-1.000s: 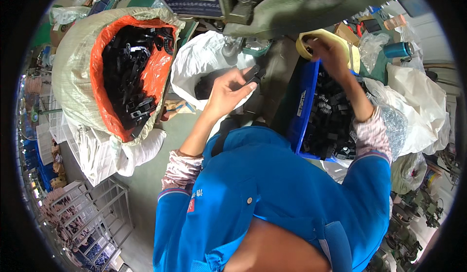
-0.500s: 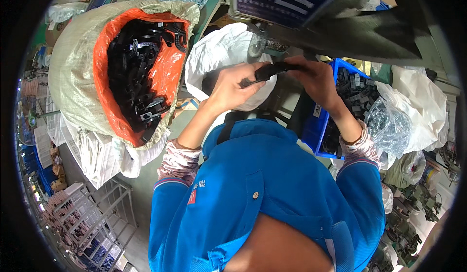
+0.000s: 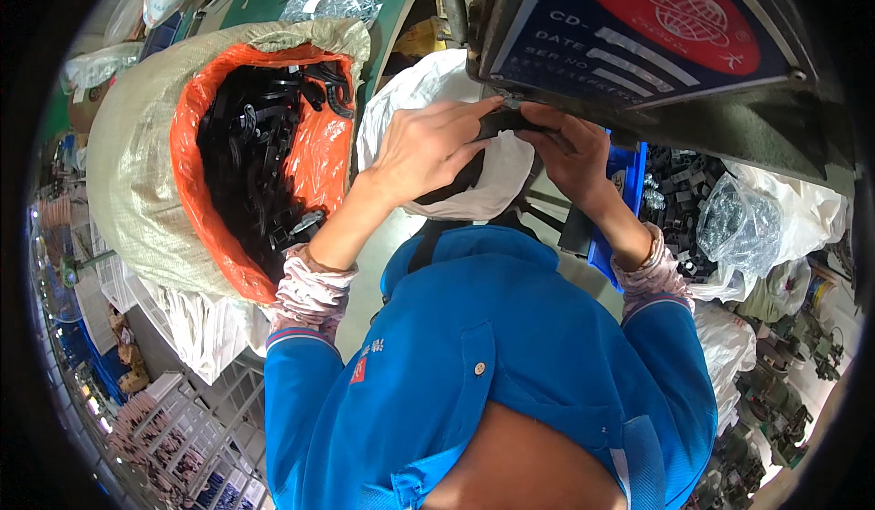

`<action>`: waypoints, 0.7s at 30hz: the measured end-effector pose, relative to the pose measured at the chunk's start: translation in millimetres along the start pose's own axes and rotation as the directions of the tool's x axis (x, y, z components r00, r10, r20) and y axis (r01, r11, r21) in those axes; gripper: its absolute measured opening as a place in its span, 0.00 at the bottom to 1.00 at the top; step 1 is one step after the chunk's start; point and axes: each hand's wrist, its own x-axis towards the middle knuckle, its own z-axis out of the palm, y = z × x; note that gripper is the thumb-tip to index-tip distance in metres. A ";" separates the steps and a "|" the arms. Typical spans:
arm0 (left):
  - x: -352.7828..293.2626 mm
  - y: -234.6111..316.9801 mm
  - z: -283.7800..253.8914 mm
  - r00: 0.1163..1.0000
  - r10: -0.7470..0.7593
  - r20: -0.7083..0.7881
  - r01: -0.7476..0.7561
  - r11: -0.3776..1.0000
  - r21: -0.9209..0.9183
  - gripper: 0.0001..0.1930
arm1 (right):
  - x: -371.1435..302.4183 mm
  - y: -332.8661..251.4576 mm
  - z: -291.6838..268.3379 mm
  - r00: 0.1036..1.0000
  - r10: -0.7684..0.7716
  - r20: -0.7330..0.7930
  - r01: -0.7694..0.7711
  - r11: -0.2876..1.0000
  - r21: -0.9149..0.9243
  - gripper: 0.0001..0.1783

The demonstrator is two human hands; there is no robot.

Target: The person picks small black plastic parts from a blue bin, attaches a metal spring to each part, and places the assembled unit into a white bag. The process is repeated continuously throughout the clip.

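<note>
Black plastic part [image 3: 510, 125] is pinched between both hands, left hand [image 3: 428, 150] and right hand [image 3: 570, 150], fingers of each closed on it, held right up under the edge of the dark machine [image 3: 638, 45] over a white bag [image 3: 456, 100]. Orange-lined sack [image 3: 273, 154] at the left looks still well filled with black parts, blue crate [image 3: 629, 200] at the right holds more, so I'd judge the work is mid-run with plenty left; whether the part is seated in the machine, cannot tell.
</note>
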 end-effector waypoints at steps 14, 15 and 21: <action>24.4 -15.5 -7.1 0.950 -0.126 0.286 0.123 0.992 0.031 0.11 | -2.2 21.5 8.1 0.978 0.203 0.040 -0.203 0.979 0.007 0.19; 26.9 -20.7 -5.9 0.930 -0.171 0.326 0.171 0.985 0.029 0.11 | 0.5 25.4 9.7 0.955 0.294 0.033 -0.295 0.943 0.153 0.19; 23.3 -40.7 -8.3 0.959 -0.059 0.277 0.062 0.998 -0.003 0.13 | 10.9 21.6 6.5 0.918 0.394 0.051 -0.396 0.899 0.188 0.17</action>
